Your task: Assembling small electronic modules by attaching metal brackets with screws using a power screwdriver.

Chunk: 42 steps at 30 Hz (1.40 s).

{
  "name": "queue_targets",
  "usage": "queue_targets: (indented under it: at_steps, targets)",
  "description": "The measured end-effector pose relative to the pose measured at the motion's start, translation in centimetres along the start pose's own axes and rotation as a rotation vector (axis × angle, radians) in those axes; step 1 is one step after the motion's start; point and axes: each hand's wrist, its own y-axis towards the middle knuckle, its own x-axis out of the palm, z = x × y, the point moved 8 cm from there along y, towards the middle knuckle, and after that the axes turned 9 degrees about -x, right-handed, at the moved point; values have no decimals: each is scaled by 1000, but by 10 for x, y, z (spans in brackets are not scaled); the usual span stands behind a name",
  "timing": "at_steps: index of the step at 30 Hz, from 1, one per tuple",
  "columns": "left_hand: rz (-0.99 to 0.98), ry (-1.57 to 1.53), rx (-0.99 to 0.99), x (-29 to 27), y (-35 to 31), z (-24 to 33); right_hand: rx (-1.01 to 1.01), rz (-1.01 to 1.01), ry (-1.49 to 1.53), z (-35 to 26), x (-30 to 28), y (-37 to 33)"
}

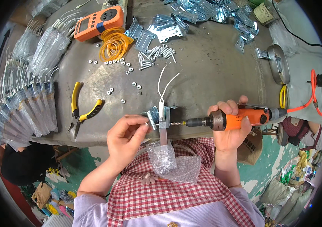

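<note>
In my right hand is an orange power screwdriver, lying level with its bit pointing left. The bit's tip meets the right side of a metal bracket fitted around a flat metal strip at the table's front edge. Two white wires rise from the strip's far end, and bubble wrap covers its near end over my lap. On the bracket's left side, my left hand pinches a small metal nut between thumb and forefinger.
Yellow-handled pliers lie open at left, beside a row of wrapped strips. Farther off are loose nuts, screws, orange rubber bands, an orange multimeter and piled brackets. A metal dish stands right.
</note>
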Motion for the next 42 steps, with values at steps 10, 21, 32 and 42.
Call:
queue_targets:
  at_steps: [10, 21, 32, 42]
  targets:
    - [-72, -14, -5, 14, 5, 2, 15, -5, 43, 7, -1, 2]
    - [-25, -158, -87, 14, -1, -11, 20, 56, 110, 12, -14, -5]
    - [-298, 521, -137, 23, 17, 12, 57, 104, 72, 20, -9, -7]
    - [-392, 743, -57, 36, 15, 18, 47, 52, 139, 27, -16, -5]
